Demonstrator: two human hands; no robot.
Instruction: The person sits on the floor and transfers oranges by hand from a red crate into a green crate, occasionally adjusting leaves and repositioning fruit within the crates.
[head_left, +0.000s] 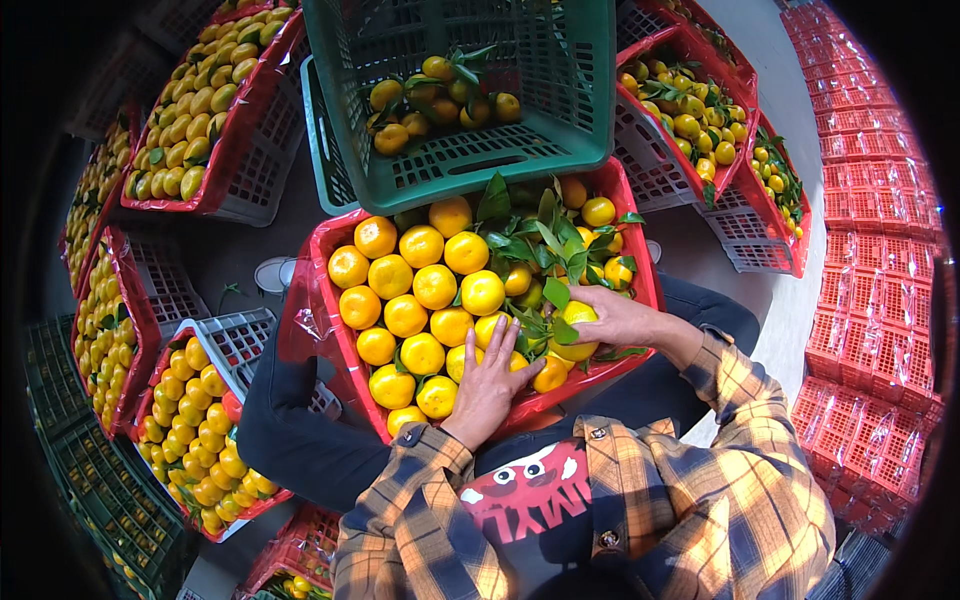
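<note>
Before me sits a crate lined with red plastic film (637, 247). Mandarins (406, 315) fill its left part in neat rows, stem ends hidden. The right part holds looser mandarins with green leaves (551, 236) still on them. My left hand (486, 386) lies palm down on the fruit near the crate's front edge, its fingers spread. Thumb and fingers of my right hand (622, 321) close around a yellow-orange mandarin (579, 312) beside some leaves; part of that fruit is hidden by the hand.
A tilted green plastic crate (480, 176) with leafy mandarins leans over the far rim. Lined crates of fruit (191, 112) stand at the left, including a near one (199, 427). More leafy fruit fills a crate (686, 112) at right. Stacked red baskets (870, 300) line the far right.
</note>
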